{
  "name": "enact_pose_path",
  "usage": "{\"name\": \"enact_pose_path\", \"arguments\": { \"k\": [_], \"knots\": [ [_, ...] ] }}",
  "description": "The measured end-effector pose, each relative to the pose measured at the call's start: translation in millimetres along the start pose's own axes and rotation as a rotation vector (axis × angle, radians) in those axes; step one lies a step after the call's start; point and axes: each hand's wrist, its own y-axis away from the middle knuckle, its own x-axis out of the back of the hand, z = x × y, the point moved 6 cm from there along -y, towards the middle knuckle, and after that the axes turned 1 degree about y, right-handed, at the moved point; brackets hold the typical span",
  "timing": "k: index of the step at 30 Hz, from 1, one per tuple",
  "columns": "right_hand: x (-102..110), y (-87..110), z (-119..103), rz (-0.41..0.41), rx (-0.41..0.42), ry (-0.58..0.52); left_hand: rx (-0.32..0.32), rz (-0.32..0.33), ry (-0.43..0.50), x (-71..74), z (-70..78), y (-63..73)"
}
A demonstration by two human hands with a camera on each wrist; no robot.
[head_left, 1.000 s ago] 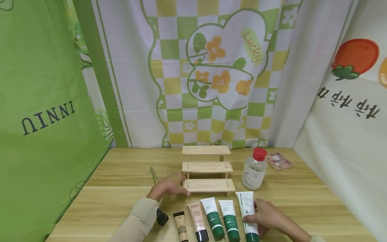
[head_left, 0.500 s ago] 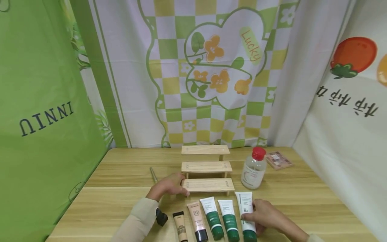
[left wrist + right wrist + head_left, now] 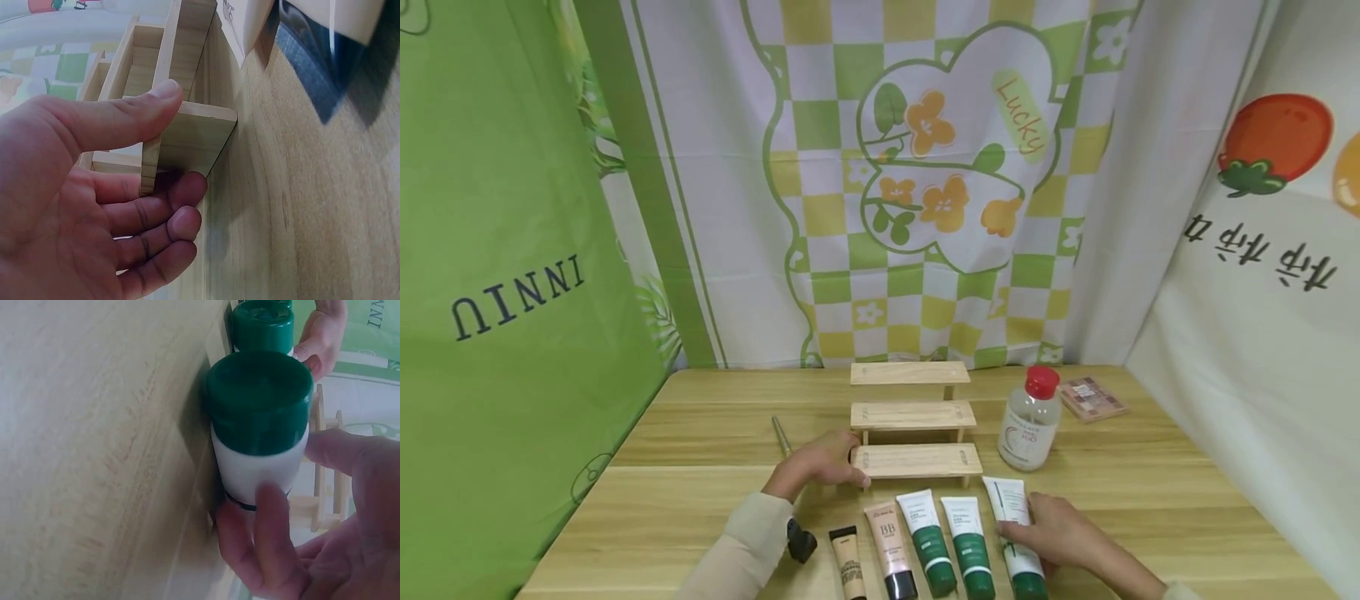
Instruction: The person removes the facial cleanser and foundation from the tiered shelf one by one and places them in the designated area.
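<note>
A three-step wooden display stand (image 3: 917,460) rests on the table. My left hand (image 3: 825,460) is at the left end of its lowest step; in the left wrist view the thumb lies over the step's edge and the fingers curl under it. My right hand (image 3: 1060,533) grips a white tube with a green cap (image 3: 1011,504), thumb on one side and fingers on the other in the right wrist view. Left of it lie two green-and-white tubes (image 3: 973,542) (image 3: 931,537), a pink BB cream tube (image 3: 889,542) and a small beige tube with a black end (image 3: 847,558).
A clear bottle with a red cap (image 3: 1030,425) stands right of the stand, with an eyeshadow palette (image 3: 1092,398) behind it. A thin stick-like item (image 3: 781,433) lies left of the stand. Printed cloths (image 3: 940,208) hang around the wooden table (image 3: 655,500).
The tube in my right hand has shifted slightly left at its top and now tilts, its cap end swinging right. My left hand stays on the stand.
</note>
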Motion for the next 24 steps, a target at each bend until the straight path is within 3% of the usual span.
{"name": "enact_pose_path", "arguments": {
  "k": [6, 15, 24],
  "knots": [
    [6, 0.4, -3, 0.057, 0.042, 0.076, 0.010, 0.002, 0.009, 1.9, 2.1, 0.5],
    [9, -0.1, -4, 0.078, 0.026, 0.089, 0.013, -0.010, -0.020, 1.4, 0.1, -0.4],
    [24, -2.9, -16, 0.195, 0.121, 0.125, 0.010, -0.017, -0.030, -0.2, -2.4, -2.0]
  ]
}}
